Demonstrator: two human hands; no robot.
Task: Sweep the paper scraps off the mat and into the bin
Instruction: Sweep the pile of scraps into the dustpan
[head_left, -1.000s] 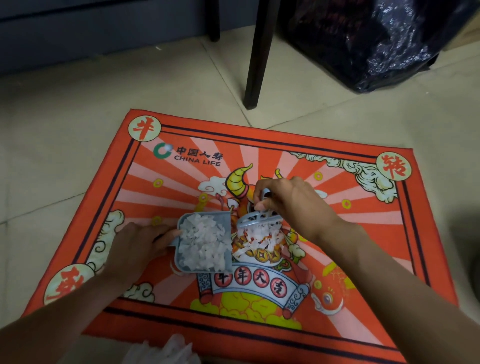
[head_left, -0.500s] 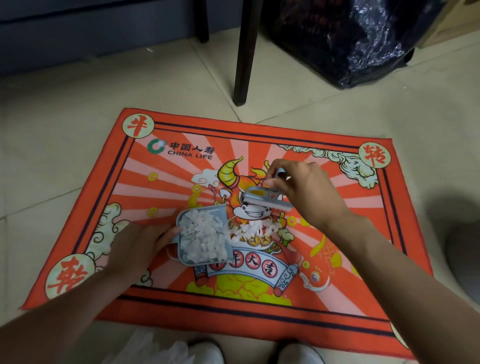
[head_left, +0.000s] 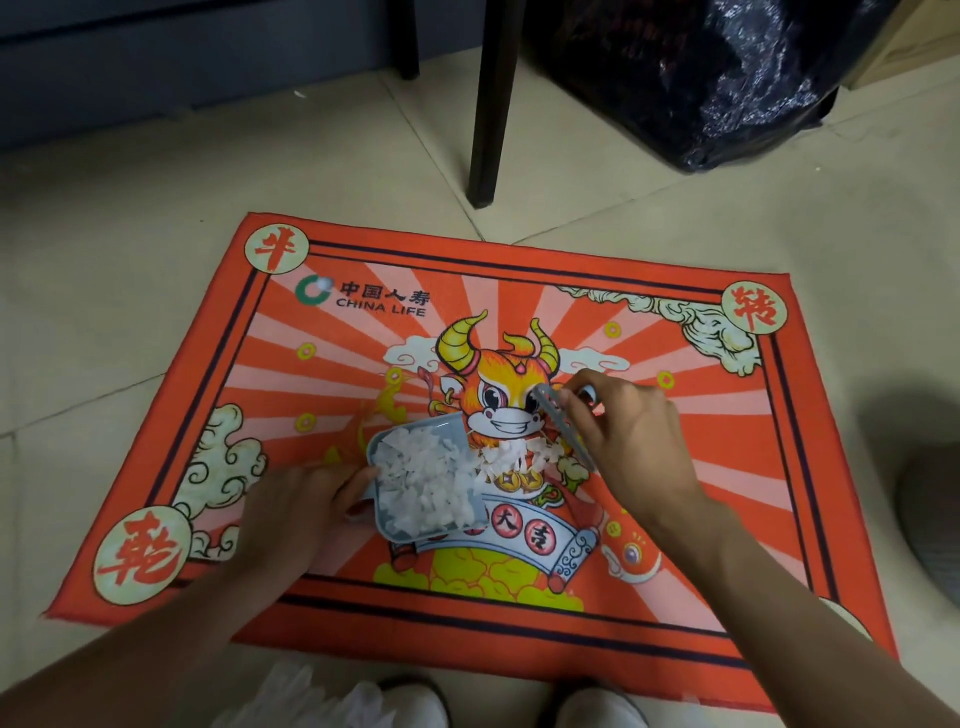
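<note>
A red-orange mat (head_left: 727, 519) with a cartoon ox lies on the tiled floor. On its middle sits a small grey dustpan (head_left: 384, 441) heaped with white paper scraps (head_left: 426, 478). My left hand (head_left: 291, 509) grips the dustpan's near left edge. A smaller clump of scraps (head_left: 514, 457) lies on the mat just right of the pan's open side. My right hand (head_left: 628, 441) holds a small grey brush (head_left: 558, 421) set down just right of that clump.
A dark chair leg (head_left: 493, 98) stands on the tiles behind the mat. A black plastic bag (head_left: 701, 78) sits at the back right. White shoes (head_left: 415, 701) and crumpled clear plastic (head_left: 291, 691) lie at the near edge. A grey object (head_left: 935, 519) rests at the right.
My right hand lifted the brush off the scraps, swung it to the right, and lowered it beside the loose clump. The dustpan and my left hand stayed put.
</note>
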